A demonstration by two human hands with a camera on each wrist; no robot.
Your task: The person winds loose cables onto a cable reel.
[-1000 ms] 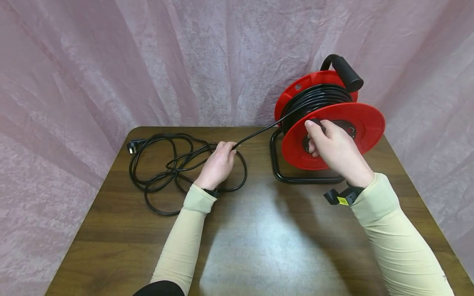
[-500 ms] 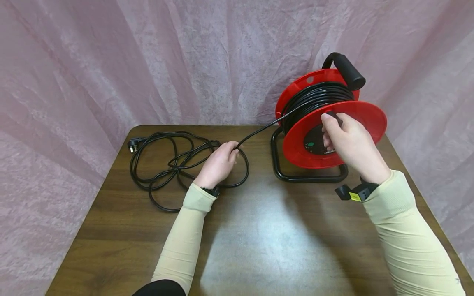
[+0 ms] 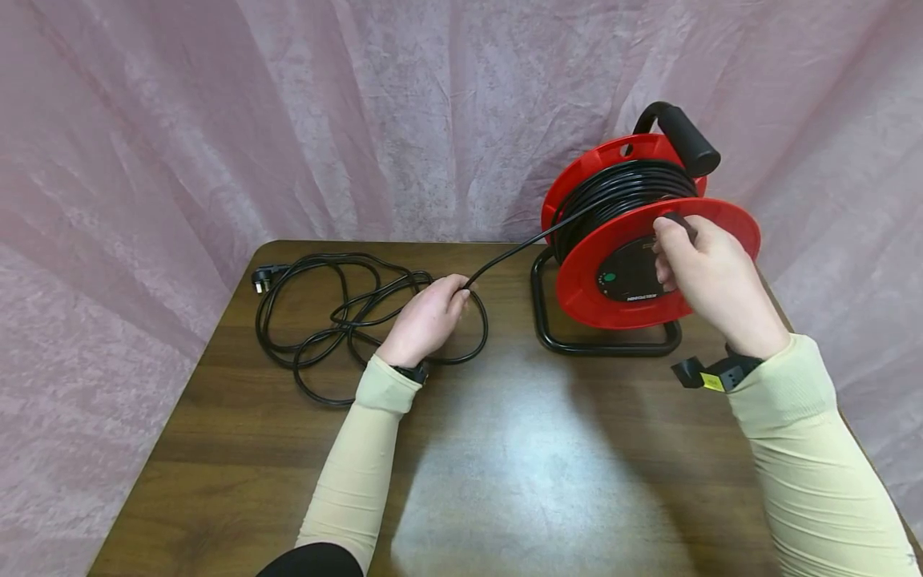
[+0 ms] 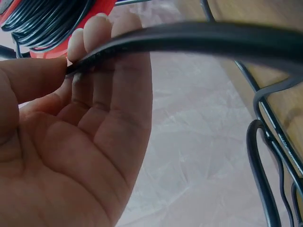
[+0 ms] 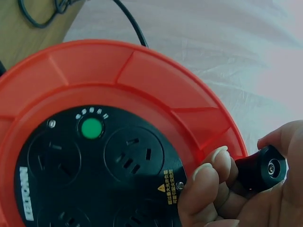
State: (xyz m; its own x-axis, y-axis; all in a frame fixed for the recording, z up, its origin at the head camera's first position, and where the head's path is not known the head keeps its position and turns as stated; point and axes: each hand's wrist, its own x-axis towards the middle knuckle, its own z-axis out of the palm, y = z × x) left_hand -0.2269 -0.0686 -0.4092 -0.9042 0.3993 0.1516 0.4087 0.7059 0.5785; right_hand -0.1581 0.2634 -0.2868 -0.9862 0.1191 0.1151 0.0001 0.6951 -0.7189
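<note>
At the back right of the table stands a red cable reel (image 3: pixel 584 292) wound with black cable (image 3: pixel 613 192). My right hand (image 3: pixel 721 272) grips the small black crank knob (image 5: pixel 262 168) on its front disc, near the disc's upper right edge. A length of cable runs from the drum down to my left hand (image 3: pixel 425 320), which pinches it between thumb and fingers (image 4: pixel 128 80). Behind and left of that hand, loose loops of cable (image 3: pixel 310 353) lie on the table, ending in a black plug (image 3: pixel 261 279). In the right wrist view, the black socket panel (image 5: pixel 99 189) shows a green button (image 5: pixel 92 128).
The reel rests on a black tubular stand (image 3: pixel 606 349) and has a thick black carrying handle (image 3: pixel 688 143) on top. A pink curtain (image 3: pixel 404 120) hangs behind the wooden table (image 3: pixel 505 473).
The right hand has moved right and slightly up with the crank knob, and the red disc has turned. My left hand has shifted slightly right, still pinching the cable.
</note>
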